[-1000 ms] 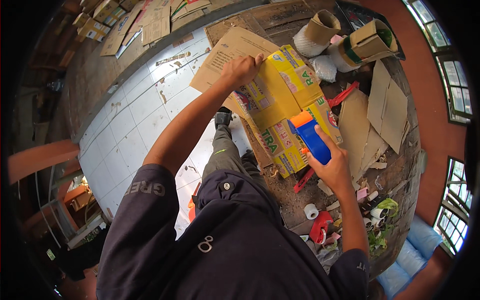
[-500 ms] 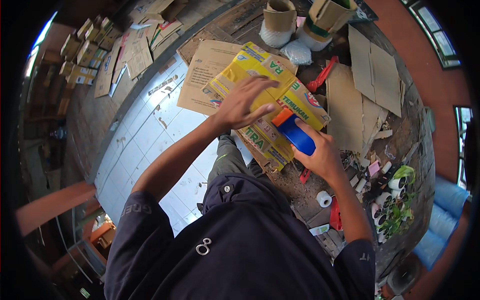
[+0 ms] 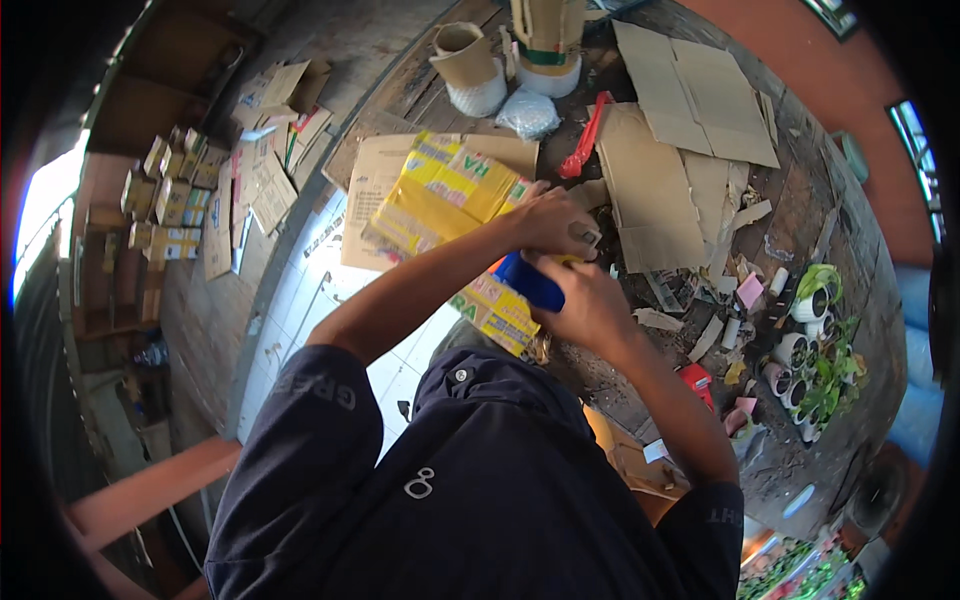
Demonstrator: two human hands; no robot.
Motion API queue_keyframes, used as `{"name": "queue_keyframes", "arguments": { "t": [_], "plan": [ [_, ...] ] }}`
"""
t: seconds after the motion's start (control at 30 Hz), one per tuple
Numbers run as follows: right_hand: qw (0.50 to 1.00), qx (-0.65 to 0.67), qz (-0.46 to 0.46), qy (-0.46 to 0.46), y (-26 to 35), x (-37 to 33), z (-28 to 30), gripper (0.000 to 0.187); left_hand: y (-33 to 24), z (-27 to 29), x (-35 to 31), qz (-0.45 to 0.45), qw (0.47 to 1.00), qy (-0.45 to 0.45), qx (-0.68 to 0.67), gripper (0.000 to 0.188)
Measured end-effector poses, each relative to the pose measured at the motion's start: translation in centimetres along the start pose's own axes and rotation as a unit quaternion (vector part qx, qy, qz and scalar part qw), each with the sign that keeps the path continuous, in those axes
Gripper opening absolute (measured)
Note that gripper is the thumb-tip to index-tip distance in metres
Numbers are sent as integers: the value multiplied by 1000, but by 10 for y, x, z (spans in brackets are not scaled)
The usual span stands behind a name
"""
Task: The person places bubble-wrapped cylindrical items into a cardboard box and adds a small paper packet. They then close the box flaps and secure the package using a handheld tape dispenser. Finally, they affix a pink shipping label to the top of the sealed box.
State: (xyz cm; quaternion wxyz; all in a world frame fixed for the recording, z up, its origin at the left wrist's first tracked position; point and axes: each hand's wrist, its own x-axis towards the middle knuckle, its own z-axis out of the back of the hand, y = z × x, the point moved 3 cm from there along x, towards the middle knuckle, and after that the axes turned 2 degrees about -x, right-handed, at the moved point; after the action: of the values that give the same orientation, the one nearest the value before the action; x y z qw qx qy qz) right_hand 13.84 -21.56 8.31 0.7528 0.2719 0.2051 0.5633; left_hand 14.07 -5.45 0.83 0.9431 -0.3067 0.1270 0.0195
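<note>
White floor tiles point(image 3: 320, 300) lie left of a worn tabletop point(image 3: 415, 95), where a yellow carton point(image 3: 440, 195) partly covers brown cardboard point(image 3: 360, 190). By its right side the left hand point(image 3: 555, 222) is curled, its grip unclear; just nearer, the right hand point(image 3: 590, 300) wraps a blue dispenser point(image 3: 532, 285). Taping seems underway; drawing tape would call for steady holding.

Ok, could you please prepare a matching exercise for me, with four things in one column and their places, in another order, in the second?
Things:
1. blue tape dispenser
2. yellow carton
3. long red strip
4. leafy plants

Places:
A. between a small bubble-wrap bundle and flat cardboard
B. in white pots
C. in the right hand
D. partly covering a brown sheet

Right pairs: 1-C, 2-D, 3-A, 4-B.
</note>
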Motion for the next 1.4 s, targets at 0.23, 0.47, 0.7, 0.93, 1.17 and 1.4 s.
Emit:
{"name": "queue_keyframes", "arguments": {
  "t": [0.23,0.47,0.7,0.93,1.17,1.4],
  "plan": [
    [999,12,-26,30,-5,-17,7,73,-6,-1,4,30,998,43,-27,59],
    [996,22,-47,69,-19,-49,19,76,-9,-1,3,59,997,39,-26,60],
    [999,20,-11,45,-41,-75,41,74,-2,-7,1,35,998,16,-44,62],
    [996,6,-49,71,-73,-109,47,78,-12,0,-1,41,999,10,-23,60],
    [995,-1,-52,80,-97,-136,41,82,-12,-2,-2,43,999,0,-18,59],
    [994,-4,-64,83,-133,-159,21,92,-21,-6,-6,34,997,-30,59,58]
  ]
}}
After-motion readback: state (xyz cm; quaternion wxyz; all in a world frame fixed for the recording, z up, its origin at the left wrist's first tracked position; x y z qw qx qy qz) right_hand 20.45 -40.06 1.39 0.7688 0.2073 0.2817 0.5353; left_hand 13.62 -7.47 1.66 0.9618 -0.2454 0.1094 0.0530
